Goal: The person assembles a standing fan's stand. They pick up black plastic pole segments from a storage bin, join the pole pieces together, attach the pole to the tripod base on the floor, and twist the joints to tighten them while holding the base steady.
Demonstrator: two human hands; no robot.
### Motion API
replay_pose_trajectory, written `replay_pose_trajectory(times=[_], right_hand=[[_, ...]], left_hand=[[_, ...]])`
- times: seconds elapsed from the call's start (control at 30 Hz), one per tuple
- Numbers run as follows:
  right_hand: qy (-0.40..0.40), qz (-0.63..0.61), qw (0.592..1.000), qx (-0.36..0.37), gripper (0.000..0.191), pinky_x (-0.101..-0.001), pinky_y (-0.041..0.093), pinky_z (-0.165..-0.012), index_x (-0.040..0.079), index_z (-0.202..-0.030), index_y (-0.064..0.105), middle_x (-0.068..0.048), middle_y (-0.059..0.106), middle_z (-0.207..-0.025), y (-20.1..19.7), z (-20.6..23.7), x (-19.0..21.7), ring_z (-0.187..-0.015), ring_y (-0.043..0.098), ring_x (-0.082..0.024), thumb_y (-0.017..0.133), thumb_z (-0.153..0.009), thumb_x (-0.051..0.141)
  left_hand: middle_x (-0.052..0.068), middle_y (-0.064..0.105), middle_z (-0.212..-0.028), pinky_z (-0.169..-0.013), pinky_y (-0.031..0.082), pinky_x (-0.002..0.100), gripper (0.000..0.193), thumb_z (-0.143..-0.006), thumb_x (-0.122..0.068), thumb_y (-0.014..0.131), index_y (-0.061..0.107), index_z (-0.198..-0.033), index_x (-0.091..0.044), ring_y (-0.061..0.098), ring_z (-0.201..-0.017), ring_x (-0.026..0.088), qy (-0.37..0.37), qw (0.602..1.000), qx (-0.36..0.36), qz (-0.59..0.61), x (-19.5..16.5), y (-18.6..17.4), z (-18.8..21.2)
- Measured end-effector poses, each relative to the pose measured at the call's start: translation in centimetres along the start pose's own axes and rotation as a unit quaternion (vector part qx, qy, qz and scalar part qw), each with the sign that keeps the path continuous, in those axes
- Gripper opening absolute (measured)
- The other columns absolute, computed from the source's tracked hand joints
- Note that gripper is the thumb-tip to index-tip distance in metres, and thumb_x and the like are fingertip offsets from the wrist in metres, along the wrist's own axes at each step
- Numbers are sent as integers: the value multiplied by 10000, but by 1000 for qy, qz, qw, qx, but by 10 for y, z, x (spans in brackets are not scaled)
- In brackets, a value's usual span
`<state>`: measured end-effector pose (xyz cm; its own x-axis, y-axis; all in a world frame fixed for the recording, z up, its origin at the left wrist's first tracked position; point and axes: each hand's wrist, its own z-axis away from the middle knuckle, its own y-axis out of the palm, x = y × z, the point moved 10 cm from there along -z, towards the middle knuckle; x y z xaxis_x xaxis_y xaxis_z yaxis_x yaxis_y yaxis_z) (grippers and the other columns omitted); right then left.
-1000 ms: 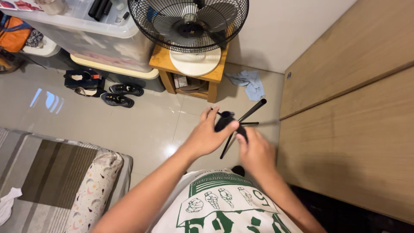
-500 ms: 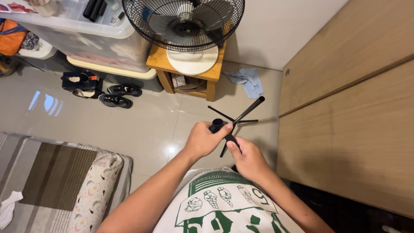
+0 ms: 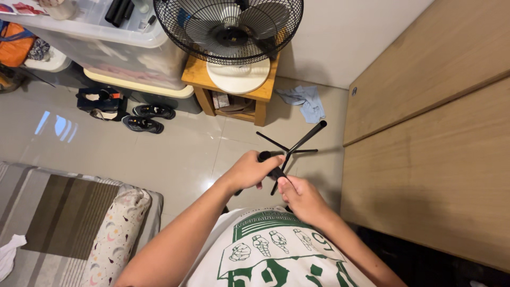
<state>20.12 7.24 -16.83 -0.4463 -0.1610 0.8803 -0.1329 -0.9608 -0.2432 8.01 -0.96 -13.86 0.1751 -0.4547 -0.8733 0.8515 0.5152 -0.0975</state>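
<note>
A: Status of black tripod [image 3: 289,150]?
B: Held mid-air above tiled floor [image 3: 175,154]. Thin legs already fanned out; thicker leg raised, apparently unset.
A: Grips?
B: Left hand [image 3: 249,171] wrapped round hub. Right hand [image 3: 302,197] pinching lower stem.

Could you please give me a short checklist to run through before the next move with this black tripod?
1. Left hand grips the black tripod: ok.
2. Right hand touches its lower end: ok.
3. Thin legs spread apart: ok, three show.
4. Legs locked in place: cannot tell.
5. Fan and wooden stool apart from the legs: ok.
6. Blue cloth lies away on the floor: ok.
</note>
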Motion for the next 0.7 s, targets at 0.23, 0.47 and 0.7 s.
replay_pose_trajectory(times=[0.23, 0.47, 0.7], right_hand=[[-52, 360, 916, -170, 350, -537, 487, -607, 63, -950, 658, -214, 667, -700, -19, 10, 59, -681, 647, -434, 553, -986, 394], [-70, 214, 969, -100, 353, -449, 481, -530, 95, -977, 695, -120, 625, -650, -13, 1, 41, -587, 595, -304, 533, -1012, 407], [130, -350, 904, 208, 405, -212, 203, -349, 119, -874, 508, 71, 354, -594, 31, 7, -18, -409, 264, -31, 478, -1046, 484]], left_hand=[[122, 704, -622, -394, 433, 339, 658, -861, -592, 569, 738, -764, 36, 578, -435, 180, -128, 990, -50, -12, 19, -2, 0], [74, 711, -588, -471, 502, 336, 557, -830, -513, 625, 763, -690, 8, 601, -457, 174, -74, 994, -73, -24, 13, -12, -1], [151, 602, -563, -523, 467, 392, 472, -877, -425, 670, 739, -721, 15, 539, -530, 178, 134, 985, -70, -78, -21, -10, 6]])
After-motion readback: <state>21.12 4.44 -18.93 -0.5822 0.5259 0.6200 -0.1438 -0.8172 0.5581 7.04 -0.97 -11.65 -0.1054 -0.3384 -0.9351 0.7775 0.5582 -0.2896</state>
